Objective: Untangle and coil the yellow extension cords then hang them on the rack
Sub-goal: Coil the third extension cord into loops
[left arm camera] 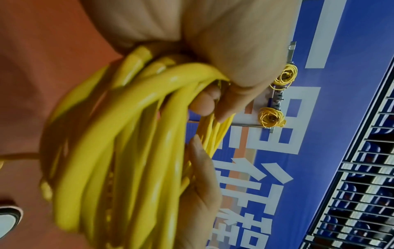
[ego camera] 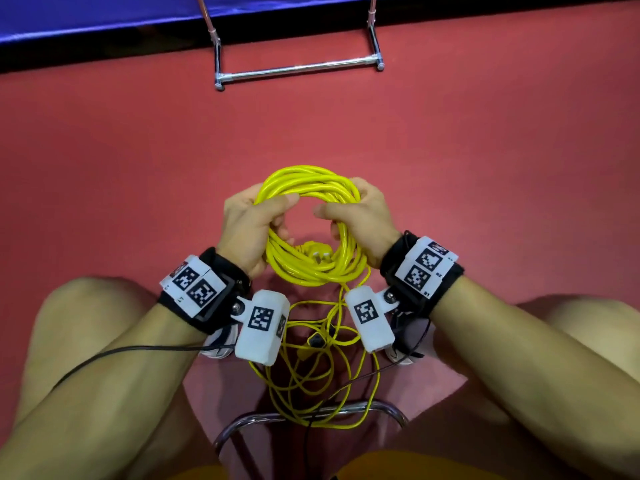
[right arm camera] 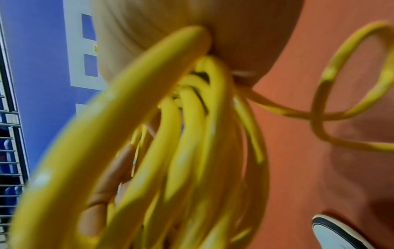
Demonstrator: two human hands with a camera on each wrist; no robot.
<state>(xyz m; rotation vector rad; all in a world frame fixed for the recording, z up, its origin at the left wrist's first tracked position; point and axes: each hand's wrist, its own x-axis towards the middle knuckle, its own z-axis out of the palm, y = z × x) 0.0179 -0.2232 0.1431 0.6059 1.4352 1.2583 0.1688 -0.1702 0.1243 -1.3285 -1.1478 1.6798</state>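
- Gripping the coil of yellow extension cord [ego camera: 313,233] from both sides, the two hands hold it in the middle of the head view, above the red floor [ego camera: 485,150].
- The left hand [ego camera: 251,226] has its fingers curled round the left side of the bundle, thumb lying over the upper strands.
- The right hand [ego camera: 360,220] wraps round the right side, thumb pointing in toward the open centre of the ring.
- A yellow plug [ego camera: 313,252] shows inside the lower part of the ring.
- Loose yellow cord [ego camera: 311,368] trails from the bottom of the coil into a tangle at lower centre, between the person's knees, with a small black piece among the loops.
- A chrome tube [ego camera: 311,412] curves across under the tangle near the bottom of the frame.
- The metal base of the rack [ego camera: 298,69] sits at upper centre, in front of a blue wall [ego camera: 86,15].
- In the left wrist view, two coiled yellow cords [left arm camera: 284,77] [left arm camera: 270,117] already hang on the rack at right of centre.
- The right wrist view is blurred; thick yellow strands fill it, with one loose loop at upper right.
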